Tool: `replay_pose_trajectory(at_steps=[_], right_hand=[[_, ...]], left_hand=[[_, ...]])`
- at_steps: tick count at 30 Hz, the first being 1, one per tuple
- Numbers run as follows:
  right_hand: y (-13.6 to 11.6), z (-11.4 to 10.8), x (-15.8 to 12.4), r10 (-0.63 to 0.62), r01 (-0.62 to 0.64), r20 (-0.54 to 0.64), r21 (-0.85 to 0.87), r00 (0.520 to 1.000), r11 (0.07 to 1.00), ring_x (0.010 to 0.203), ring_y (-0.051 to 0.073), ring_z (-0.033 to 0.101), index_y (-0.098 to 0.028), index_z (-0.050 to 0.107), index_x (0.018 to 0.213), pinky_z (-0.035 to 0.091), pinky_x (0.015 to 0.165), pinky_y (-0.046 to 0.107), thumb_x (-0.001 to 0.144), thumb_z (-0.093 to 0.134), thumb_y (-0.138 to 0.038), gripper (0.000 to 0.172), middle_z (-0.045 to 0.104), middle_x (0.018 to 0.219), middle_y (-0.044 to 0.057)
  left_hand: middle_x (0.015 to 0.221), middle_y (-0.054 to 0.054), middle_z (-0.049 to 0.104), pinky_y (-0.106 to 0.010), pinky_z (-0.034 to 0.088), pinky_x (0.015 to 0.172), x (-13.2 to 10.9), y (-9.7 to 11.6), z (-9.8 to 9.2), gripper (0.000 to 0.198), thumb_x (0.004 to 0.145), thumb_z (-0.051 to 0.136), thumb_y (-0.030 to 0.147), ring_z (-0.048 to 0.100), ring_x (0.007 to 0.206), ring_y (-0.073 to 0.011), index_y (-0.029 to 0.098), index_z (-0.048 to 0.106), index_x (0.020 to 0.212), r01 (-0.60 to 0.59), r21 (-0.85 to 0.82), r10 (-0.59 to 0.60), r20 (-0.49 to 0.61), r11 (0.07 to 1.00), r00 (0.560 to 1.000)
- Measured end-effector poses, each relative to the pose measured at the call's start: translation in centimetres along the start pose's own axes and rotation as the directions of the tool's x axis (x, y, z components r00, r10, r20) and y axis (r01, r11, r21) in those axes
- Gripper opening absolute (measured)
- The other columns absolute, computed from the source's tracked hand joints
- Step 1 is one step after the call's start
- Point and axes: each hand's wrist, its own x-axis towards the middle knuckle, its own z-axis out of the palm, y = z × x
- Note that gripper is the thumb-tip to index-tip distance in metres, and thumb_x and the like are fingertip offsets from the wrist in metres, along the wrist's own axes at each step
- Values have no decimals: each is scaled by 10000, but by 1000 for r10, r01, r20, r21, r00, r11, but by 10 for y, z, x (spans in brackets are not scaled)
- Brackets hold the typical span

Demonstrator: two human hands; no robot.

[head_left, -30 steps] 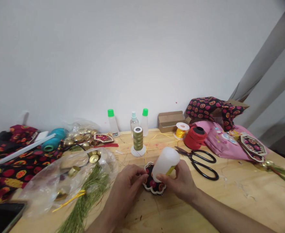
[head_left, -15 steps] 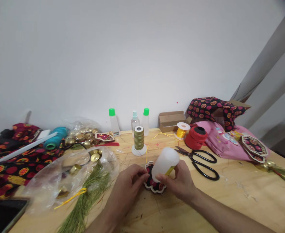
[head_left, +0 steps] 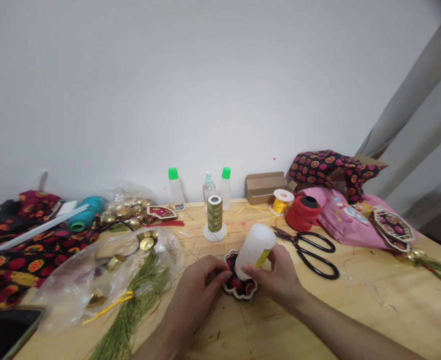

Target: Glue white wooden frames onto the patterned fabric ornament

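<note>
My right hand (head_left: 279,278) is wrapped round a white plastic squeeze bottle (head_left: 256,246), tipped with its base up and its lower end over a flower-shaped ornament (head_left: 239,289). The bottle's tip is hidden from me. Dark patterned fabric fills the ornament's pale scalloped frame, and it lies on the wooden table. At its left edge, my left hand (head_left: 199,283) pinches with thumb and fingers together. A thin yellow cord (head_left: 228,227) runs from the ornament's top towards a spool of yellow cord (head_left: 281,204).
Black-handled scissors (head_left: 320,245) lie right of my hand, near a red thread cone (head_left: 303,215). An olive thread cone (head_left: 215,215) stands ahead, with several bottles behind. On the left are a green tassel (head_left: 133,300), a plastic bag with brass bells (head_left: 147,243) and a phone (head_left: 8,330).
The bottle has shifted slightly left and up in my right hand, showing a little more of the ornament's lower right edge. My left hand has barely moved.
</note>
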Motion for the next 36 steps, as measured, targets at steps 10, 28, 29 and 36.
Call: replay_pose_trajectory(at_steps=[10, 28, 29, 36], right_hand=[[9, -1, 11, 230, -134, -179, 433, 957, 891, 624, 189, 610, -162, 571, 764, 496, 570, 295, 567, 752, -378, 344, 662, 694, 45], [15, -11, 18, 302, -92, -220, 650, 927, 755, 581, 141, 589, -149, 605, 750, 460, 565, 244, 627, 736, -349, 269, 652, 656, 9], [15, -11, 18, 307, -92, -221, 656, 926, 749, 576, 136, 585, -147, 605, 747, 458, 560, 237, 625, 739, -344, 267, 650, 650, 5], [13, -11, 19, 343, -97, -211, 711, 915, 697, 619, 153, 619, -144, 604, 759, 486, 595, 255, 627, 734, -341, 271, 662, 660, 5]], left_hand=[[830, -15, 647, -276, 439, 743, 0, -4, 3, 128, 803, 546, 244, 582, 813, -169, 231, 670, 772, -128, 19, 128, -31, 992, 991], [897, -43, 653, -356, 453, 766, 8, -7, 14, 146, 794, 573, 227, 559, 874, -211, 253, 716, 808, -224, 195, 221, 36, 955, 975], [898, -43, 653, -355, 456, 766, 9, -8, 13, 160, 806, 554, 229, 561, 871, -207, 250, 713, 811, -223, 189, 220, 38, 956, 975], [916, -54, 649, -351, 489, 776, 8, -10, 9, 187, 821, 518, 222, 580, 879, -198, 232, 690, 893, -271, 156, 268, 35, 950, 963]])
